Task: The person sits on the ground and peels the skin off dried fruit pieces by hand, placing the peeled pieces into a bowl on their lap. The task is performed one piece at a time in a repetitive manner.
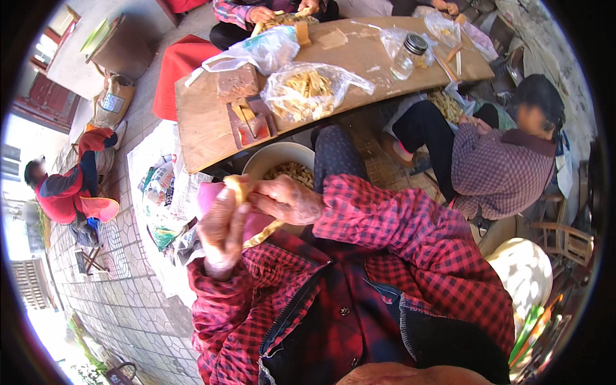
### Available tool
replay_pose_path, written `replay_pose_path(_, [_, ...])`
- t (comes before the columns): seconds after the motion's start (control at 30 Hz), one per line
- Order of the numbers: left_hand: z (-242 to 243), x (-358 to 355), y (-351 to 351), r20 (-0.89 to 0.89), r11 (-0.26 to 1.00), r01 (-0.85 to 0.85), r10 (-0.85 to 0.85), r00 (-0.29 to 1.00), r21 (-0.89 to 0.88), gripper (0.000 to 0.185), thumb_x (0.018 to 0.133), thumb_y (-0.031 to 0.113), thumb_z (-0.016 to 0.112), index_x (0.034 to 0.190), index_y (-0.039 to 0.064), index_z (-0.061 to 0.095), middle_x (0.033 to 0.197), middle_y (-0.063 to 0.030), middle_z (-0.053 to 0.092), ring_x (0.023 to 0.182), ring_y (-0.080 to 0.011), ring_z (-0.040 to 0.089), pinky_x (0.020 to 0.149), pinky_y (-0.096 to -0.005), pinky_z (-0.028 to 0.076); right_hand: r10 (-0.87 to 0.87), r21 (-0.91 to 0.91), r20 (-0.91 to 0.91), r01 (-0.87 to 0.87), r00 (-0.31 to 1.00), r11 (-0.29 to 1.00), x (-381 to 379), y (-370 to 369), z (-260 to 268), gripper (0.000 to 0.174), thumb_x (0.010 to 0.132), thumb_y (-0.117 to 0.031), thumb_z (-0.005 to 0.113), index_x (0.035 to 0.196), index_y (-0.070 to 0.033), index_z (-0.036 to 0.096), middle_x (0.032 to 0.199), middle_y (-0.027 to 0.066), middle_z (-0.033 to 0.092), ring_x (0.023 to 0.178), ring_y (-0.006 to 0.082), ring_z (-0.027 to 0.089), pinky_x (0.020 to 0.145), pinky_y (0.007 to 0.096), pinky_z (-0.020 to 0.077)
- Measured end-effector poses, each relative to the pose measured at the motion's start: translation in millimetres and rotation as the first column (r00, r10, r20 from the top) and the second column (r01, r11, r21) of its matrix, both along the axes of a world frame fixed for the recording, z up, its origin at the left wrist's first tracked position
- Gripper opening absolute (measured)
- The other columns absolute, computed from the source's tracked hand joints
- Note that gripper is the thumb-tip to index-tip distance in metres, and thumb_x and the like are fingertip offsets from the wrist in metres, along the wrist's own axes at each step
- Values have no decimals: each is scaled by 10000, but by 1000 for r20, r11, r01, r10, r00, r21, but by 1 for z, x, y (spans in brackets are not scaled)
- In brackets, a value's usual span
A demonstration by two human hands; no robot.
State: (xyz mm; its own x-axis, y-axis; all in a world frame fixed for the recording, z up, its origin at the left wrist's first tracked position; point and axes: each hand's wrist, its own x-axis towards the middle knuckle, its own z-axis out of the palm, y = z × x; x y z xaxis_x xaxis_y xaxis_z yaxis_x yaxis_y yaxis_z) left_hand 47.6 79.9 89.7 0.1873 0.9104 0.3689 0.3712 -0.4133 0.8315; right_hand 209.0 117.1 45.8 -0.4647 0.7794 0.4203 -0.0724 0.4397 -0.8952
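Between my two raised hands is a pale yellow folded strip (pixel 237 188), of a material I cannot make out. My left hand (pixel 219 231) grips it from the left with thumb and fingers; my right hand (pixel 288 199) pinches its right side. A longer yellowish strip (pixel 263 234) hangs below them across pink cloth. Just beyond my hands a white bucket (pixel 255 158) holds many small pale pieces (pixel 291 172). On the wooden table (pixel 202 130) lie an open clear plastic bag (pixel 353 82) of yellow strips (pixel 308 91), a brick (pixel 237 83) and a dark board (pixel 233 126) with yellow pieces on it.
A lidded glass jar (pixel 406 57) and another plastic bag (pixel 269 48) are on the table. At the right sits a person in a checked jacket (pixel 500 163); others work across the table. A person in red (pixel 62 192) sits far left. White sacks (pixel 163 192) lie left of the bucket.
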Motion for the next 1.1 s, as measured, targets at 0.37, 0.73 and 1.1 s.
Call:
replay_pose_path(0.37, [-32,-1,-4,-356,973,205,-157,921,102,227,757,-67,589,978,-20,571,919,-174,578,751,-329,620,574,-375,506,129,-517,100,-59,987,854,15,-23,-20,406,921,-371,495,815,4,608,624,18,496,628,88,451,557,295,378])
replay_pose_path(0.73, [-55,-9,0,-405,844,241,-31,914,479,317,639,-69,689,951,-60,629,926,-127,627,869,-262,621,650,-311,551,-30,-737,-38,-8,999,676,15,-24,-47,349,918,-384,500,867,-45,558,713,-24,473,641,57,445,557,240,386])
replay_pose_path(1.1, [-86,-1,-7,732,870,66,368,573,-489,111,808,44,660,884,-31,627,809,-62,631,666,-94,536,630,-202,432,-56,-704,-56,0,997,710,10,-22,-46,316,932,-274,485,1059,-3,586,785,38,570,676,56,483,584,198,409])
